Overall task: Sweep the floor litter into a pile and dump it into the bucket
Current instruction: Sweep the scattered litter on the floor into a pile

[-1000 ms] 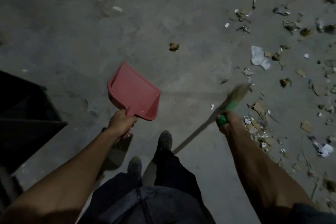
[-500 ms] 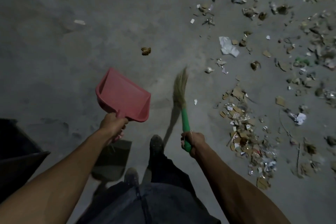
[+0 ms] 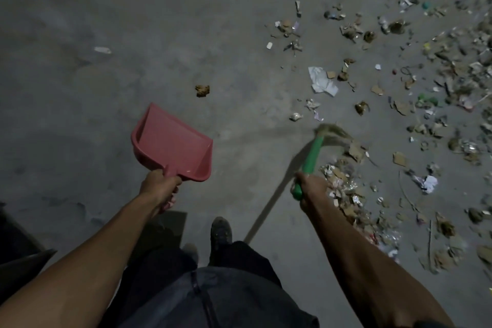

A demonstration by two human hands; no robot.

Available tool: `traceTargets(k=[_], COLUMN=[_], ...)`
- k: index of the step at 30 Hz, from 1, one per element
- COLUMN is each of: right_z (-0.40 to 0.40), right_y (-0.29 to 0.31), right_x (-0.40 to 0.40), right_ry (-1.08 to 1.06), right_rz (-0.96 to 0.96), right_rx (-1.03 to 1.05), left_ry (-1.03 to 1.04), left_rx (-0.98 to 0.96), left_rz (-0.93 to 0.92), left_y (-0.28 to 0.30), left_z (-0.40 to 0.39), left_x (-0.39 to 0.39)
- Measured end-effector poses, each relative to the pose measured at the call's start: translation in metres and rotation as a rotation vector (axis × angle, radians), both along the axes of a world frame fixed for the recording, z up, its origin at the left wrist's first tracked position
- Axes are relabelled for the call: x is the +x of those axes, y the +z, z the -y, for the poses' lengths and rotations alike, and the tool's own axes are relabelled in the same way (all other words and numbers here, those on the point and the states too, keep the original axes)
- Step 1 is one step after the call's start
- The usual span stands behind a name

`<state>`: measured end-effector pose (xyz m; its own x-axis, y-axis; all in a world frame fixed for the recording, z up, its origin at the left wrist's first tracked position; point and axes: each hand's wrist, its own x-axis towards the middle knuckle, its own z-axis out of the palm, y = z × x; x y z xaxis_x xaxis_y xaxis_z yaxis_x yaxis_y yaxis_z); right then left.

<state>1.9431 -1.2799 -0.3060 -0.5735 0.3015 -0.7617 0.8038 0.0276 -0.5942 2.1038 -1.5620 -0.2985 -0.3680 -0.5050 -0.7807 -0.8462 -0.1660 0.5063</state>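
Left hand clamped on pink plastic dustpan, held above grey concrete floor. Right hand grips green-handled straw broom, blurred bristles touching scattered litter at right.

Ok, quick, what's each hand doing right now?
Left hand: closed around the red dustpan handle.
Right hand: closed around the green broom handle.
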Motion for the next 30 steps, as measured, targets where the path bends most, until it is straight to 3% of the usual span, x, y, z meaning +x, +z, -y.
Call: traceTargets(k=[11, 16, 19, 22, 25, 30], right_z=[0.157, 0.243, 0.283, 0.302, 0.293, 0.251], right_y=[-0.003, -0.012, -0.019, -0.03, -0.036, -0.042], right_x=[-0.027, -0.078, -0.103, -0.133, -0.172, -0.24], right_ry=[0.884, 0.984, 0.807, 0.395, 0.076, -0.215], right_rz=[-0.062, 0.135, 0.235, 0.319, 0.386, 0.39], right_rx=[0.127, 0.059, -0.013, -0.089, -0.132, -0.159], left_ry=[-0.057, -0.091, -0.114, -0.137, -0.155, -0.144], left_rx=[-0.081, -0.056, -0.029, 0.014, 0.027, 0.053], left_rz=[0.064, 0.102, 0.15, 0.167, 0.173, 0.154], left_y=[-0.014, -0.036, -0.037, -0.035, -0.033, -0.031], left_z=[0.107, 0.183, 0.222, 0.254, 0.277, 0.295], left_x=[-0.083, -0.142, -0.173, -0.203, -0.227, -0.256])
